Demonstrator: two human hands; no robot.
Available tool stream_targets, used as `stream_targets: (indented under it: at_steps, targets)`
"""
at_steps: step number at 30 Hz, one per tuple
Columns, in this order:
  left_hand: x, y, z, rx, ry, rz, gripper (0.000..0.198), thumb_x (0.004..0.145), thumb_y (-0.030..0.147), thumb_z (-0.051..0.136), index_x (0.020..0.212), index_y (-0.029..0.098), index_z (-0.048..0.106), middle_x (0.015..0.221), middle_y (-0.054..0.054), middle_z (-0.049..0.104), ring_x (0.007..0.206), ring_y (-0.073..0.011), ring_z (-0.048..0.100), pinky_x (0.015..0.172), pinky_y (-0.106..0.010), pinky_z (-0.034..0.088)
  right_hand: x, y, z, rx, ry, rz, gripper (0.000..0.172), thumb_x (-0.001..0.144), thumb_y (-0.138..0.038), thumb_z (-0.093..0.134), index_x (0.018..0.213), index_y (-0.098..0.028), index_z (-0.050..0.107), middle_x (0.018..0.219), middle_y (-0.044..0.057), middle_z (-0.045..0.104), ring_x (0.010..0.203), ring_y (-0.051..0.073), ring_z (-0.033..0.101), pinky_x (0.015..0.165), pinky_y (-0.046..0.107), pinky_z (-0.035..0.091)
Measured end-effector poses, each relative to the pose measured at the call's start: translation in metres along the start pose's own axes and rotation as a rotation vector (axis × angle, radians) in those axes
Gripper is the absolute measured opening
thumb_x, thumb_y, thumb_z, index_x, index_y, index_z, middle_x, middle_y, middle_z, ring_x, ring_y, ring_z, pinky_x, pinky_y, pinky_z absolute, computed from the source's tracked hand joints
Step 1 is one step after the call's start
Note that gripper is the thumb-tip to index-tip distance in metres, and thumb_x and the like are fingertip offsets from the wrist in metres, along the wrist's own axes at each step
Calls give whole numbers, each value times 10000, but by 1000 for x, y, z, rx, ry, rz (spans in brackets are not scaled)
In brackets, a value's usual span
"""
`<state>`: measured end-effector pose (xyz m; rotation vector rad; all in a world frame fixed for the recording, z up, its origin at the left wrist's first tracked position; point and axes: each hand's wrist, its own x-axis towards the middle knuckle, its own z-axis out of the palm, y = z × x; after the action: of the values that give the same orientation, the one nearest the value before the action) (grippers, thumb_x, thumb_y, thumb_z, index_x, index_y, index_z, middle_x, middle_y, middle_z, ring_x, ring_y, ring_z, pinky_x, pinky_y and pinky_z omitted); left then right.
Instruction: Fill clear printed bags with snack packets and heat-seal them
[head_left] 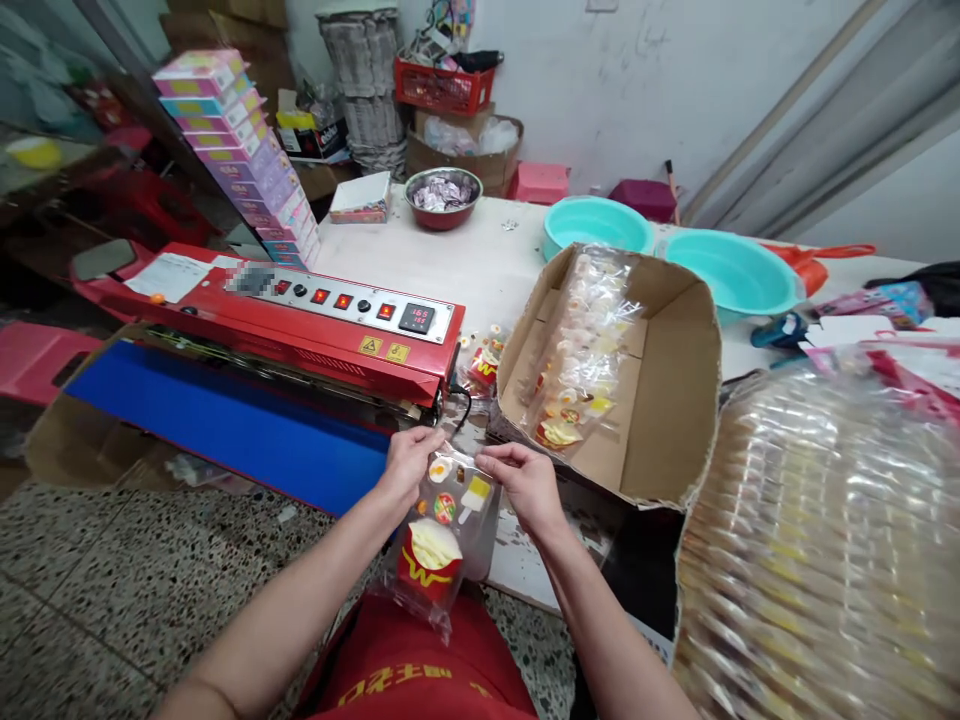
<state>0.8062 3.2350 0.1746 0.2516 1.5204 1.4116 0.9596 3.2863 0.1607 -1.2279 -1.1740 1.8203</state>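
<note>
A clear plastic bag (444,540) hangs between my two hands, in front of my red apron. Inside it show a red fries carton with yellow marks and small toy foods: a fried egg, a round green-and-red piece and a yellow popsicle. My left hand (411,462) pinches the bag's top left corner. At the top right corner, the fingers of my right hand (525,485) are closed on the same edge. Just left of the bag is the blue belt (247,420) of a red sealing machine (315,345) with lit switches and a red number display.
Right of my hands, an open cardboard box (667,400) holds a row of similar filled bags (592,330). Another large stack of clear packs (825,540) stands farther right. Turquoise basins (727,270) and a metal bowl (442,195) sit behind. Stacked boxes (240,160) rise behind the machine.
</note>
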Motion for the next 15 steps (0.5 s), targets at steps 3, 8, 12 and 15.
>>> stream_targets:
  at_steps: [3, 8, 12, 15]
  targets:
    - [9, -2, -16, -62, 74, -12, 394, 517, 424, 831, 650, 117, 623, 535, -18, 620, 468, -109, 555, 466, -208, 451, 13, 3, 14, 39, -4, 6, 454, 456, -403, 874, 767, -159, 653, 642, 37, 700, 585, 165, 622, 586, 282, 480]
    - [15, 10, -52, -84, 33, -116, 426, 486, 252, 870, 823, 95, 661, 782, -115, 712, 600, -200, 658, 531, -322, 559, 45, 8, 39, 41, -10, 29, 489, 401, -383, 874, 740, -163, 598, 638, 42, 691, 575, 163, 618, 547, 265, 461]
    - [18, 18, -74, -122, 76, -89, 382, 516, 149, 820, 851, 110, 640, 808, -89, 719, 669, -201, 684, 586, -301, 578, 54, 9, 71, 33, -9, 16, 502, 427, -455, 839, 730, -191, 537, 593, 16, 647, 520, 163, 574, 500, 277, 440]
    - [25, 25, -92, -165, 172, -25, 324, 522, 80, 760, 818, 102, 630, 747, -59, 707, 650, -182, 678, 601, -277, 576, 48, -3, 67, -65, 60, -159, 482, 564, -505, 775, 858, -200, 546, 739, 28, 665, 645, 177, 596, 623, 316, 489]
